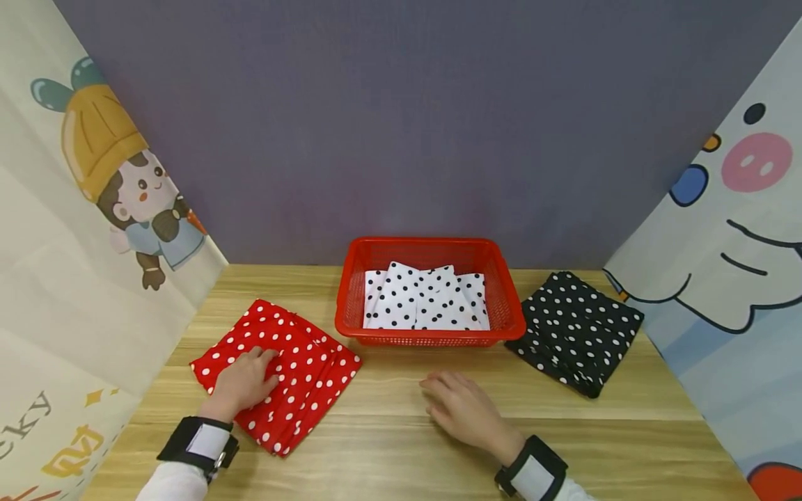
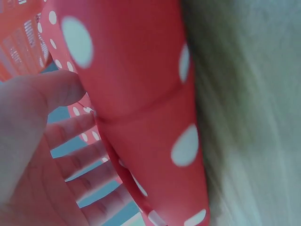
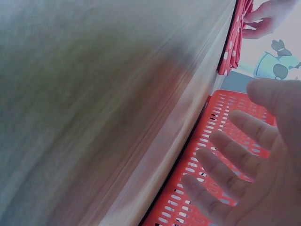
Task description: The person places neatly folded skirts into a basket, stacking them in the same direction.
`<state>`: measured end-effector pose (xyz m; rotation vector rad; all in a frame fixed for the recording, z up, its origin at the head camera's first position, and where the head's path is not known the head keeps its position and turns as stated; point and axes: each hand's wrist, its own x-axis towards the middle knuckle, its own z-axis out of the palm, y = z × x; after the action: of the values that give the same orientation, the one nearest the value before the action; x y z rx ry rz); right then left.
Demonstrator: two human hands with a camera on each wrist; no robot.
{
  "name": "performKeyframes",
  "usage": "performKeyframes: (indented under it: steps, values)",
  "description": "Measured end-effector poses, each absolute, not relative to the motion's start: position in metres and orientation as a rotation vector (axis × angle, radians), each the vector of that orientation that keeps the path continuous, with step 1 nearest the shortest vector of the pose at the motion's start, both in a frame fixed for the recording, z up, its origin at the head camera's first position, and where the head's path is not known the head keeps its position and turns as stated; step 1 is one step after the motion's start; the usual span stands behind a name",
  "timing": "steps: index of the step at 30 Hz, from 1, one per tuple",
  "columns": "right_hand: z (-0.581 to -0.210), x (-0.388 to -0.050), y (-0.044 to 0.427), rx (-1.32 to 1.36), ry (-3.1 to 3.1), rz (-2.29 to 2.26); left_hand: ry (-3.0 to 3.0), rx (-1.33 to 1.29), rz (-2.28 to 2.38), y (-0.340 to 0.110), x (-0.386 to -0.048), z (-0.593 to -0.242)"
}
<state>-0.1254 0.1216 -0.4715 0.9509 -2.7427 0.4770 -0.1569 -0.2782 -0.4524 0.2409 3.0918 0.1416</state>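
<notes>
A folded red cloth with white polka dots lies on the left of the table, turned cornerwise. My left hand rests on it; in the left wrist view the thumb and the fairly straight fingers touch the cloth, with no pinch visible. Over the bare wood in front of the red basket hovers my right hand. Its fingers are loosely extended and hold nothing. Inside the basket sits a folded white cloth with black dots.
Right of the basket, a folded black cloth with white dots lies close to the basket's corner. A grey panel stands behind the wooden table. Sheets printed with cartoons flank both sides.
</notes>
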Motion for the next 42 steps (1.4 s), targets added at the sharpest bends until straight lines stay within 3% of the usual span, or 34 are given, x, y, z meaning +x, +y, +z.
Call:
performKeyframes:
  steps: [42]
  values:
    - [-0.464, -0.116, 0.096, 1.156, -2.850, 0.477, 3.102, 0.447, 0.363, -0.202, -0.113, -0.460]
